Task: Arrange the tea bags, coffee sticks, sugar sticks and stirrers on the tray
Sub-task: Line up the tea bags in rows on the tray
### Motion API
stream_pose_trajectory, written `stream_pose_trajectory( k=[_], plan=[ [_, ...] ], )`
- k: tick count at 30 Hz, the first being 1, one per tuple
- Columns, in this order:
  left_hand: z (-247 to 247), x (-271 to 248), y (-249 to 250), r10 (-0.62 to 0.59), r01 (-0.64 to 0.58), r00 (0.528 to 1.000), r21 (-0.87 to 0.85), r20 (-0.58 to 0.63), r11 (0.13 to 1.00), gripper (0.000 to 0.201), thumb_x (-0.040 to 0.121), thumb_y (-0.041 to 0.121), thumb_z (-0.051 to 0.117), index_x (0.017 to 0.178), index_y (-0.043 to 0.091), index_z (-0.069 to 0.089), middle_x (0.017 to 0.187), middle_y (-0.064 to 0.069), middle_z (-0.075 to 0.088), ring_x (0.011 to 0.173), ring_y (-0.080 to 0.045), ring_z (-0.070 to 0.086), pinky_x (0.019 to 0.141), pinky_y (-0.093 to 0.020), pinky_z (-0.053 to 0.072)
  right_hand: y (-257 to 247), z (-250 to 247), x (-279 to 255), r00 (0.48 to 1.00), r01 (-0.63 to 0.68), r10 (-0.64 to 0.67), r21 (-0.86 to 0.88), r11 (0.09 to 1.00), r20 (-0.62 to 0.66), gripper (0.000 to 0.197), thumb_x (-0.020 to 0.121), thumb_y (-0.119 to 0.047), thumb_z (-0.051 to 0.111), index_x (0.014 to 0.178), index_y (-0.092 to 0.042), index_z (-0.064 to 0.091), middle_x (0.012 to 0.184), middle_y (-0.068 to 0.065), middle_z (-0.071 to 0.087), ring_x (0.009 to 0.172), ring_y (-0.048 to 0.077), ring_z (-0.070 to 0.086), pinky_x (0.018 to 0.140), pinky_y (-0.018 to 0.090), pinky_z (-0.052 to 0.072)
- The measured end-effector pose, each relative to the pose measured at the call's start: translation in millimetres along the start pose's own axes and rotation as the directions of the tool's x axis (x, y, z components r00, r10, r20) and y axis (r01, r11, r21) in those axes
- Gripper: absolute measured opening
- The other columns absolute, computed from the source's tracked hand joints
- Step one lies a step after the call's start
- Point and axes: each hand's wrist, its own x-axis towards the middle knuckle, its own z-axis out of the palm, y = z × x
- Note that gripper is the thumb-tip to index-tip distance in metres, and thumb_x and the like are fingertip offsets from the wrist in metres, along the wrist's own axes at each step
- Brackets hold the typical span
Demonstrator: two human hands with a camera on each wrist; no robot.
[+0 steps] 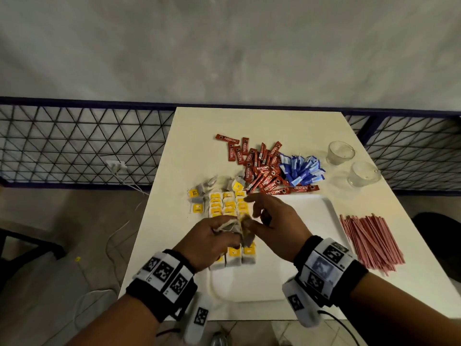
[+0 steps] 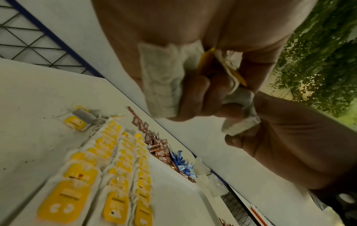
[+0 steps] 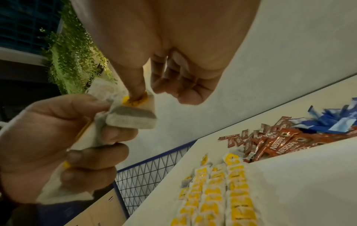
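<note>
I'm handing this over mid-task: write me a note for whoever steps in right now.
Left hand grips a bunch of tea bags; right hand pinches one bag from that bunch.
Done: three rows of tea bags on the tray, left side.
Left: a few loose tea bags, coffee sticks and sugar sticks beyond the tray, stirrers on its right, all on the table.

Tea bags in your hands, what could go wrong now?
The left hand grips a bunch of tea bags while the right hand pinches one; tugging could tear it or tangle the strings. A dropped bag could also knock the neat rows on the tray crooked.
</note>
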Motion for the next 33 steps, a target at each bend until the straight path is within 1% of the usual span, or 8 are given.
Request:
stream_pose_trajectory(
  k=[2,4,7,11,15,19,29,33],
  plan=[
    [5.3,0.1,3.5,-0.006,0.007,0.999,-0.022,0.036,1.000,0.025,0.079,0.001,0.061,0.064,0.020,0.068,0.050,0.009,0.056,0.037,0.000,0.041,0.040,-0.011,0.031,7.4,-2.2,0.0,0.999,0.002,-0.003,0.025,1.000,0.046,0.027,0.085,-0.024,0.069,0.110,-0.028,0.062,0.091,-0.015,0.051,0.063,0.003,0.047,0.061,0.010,0.038],
    [11.0,0.1,0.1,-0.023,0.024,0.999,-0.008,0.031,1.000,0.026,0.084,-0.009,0.056,0.068,0.011,0.060,0.046,0.010,0.055,0.036,0.002,0.044,0.040,-0.007,0.032,16.7,-1.6,-2.2,0.997,0.004,-0.011,0.092,0.996,0.076,0.012,0.085,-0.022,0.069,0.095,-0.027,0.067,0.094,-0.015,0.054,0.069,0.005,0.051,0.065,0.012,0.041],
    [12.3,0.1,-13.9,-0.099,0.100,0.994,0.011,-0.052,0.995,0.004,0.080,0.005,0.064,0.083,0.008,0.066,0.052,0.006,0.055,0.037,-0.003,0.039,0.039,-0.013,0.030,34.4,2.0,-7.1,0.987,-0.104,0.091,0.097,0.990,0.132,0.016,0.088,-0.027,0.066,0.079,-0.037,0.057,0.077,-0.015,0.058,0.067,0.004,0.052,0.065,0.014,0.042],
    [4.0,-8.8,-43.4,-0.254,0.240,0.943,-0.088,-0.216,0.967,0.020,0.088,-0.006,0.055,0.097,0.006,0.068,0.060,-0.006,0.053,0.033,-0.006,0.032,0.036,-0.013,0.026,62.5,18.2,-13.5,0.928,-0.266,0.256,-0.002,0.964,0.270,0.017,0.092,-0.031,0.058,0.078,-0.037,0.052,0.066,-0.010,0.060,0.064,0.007,0.058,0.068,0.025,0.048],
    [-4.5,-20.2,-66.1,-0.333,0.324,0.903,-0.079,-0.273,0.943,0.022,0.087,-0.005,0.054,0.094,0.010,0.069,0.064,-0.011,0.055,0.037,-0.010,0.026,0.039,-0.015,0.021,77.4,37.3,-19.2,0.863,-0.373,0.358,-0.029,0.927,0.356,0.009,0.094,-0.032,0.055,0.091,-0.024,0.058,0.062,-0.010,0.061,0.048,-0.004,0.054,0.047,0.007,0.037],
    [-7.6,-26.9,-74.5,-0.357,0.338,0.891,-0.113,-0.282,0.934,0.020,0.088,-0.007,0.051,0.100,-0.001,0.065,0.060,-0.006,0.058,0.034,-0.007,0.029,0.036,-0.013,0.022,82.4,51.2,-21.7,0.834,-0.422,0.403,-0.034,0.906,0.378,0.011,0.094,-0.032,0.055,0.090,-0.022,0.056,0.062,-0.005,0.063,0.043,-0.005,0.053,0.046,0.009,0.038],
    [-17.2,-23.6,-80.6,-0.347,0.328,0.904,-0.115,-0.250,0.938,0.016,0.086,0.002,0.058,0.098,0.009,0.067,0.068,-0.012,0.058,0.036,-0.007,0.032,0.036,-0.015,0.025,88.8,66.1,-19.2,0.814,-0.504,0.488,-0.033,0.863,0.315,0.012,0.092,-0.019,0.056,0.080,-0.019,0.055,0.054,-0.001,0.059,0.036,0.005,0.051,0.043,0.015,0.042],
    [-19.9,-23.1,-82.5,-0.356,0.350,0.903,-0.068,-0.241,0.934,0.021,0.089,-0.001,0.054,0.098,0.012,0.068,0.066,-0.008,0.059,0.039,-0.010,0.030,0.038,-0.016,0.025,93.7,70.1,-17.4,0.796,-0.507,0.529,-0.154,0.848,0.294,0.019,0.091,-0.026,0.057,0.076,-0.021,0.046,0.067,0.006,0.062,0.050,0.018,0.056,0.049,0.023,0.044]
  ],
)
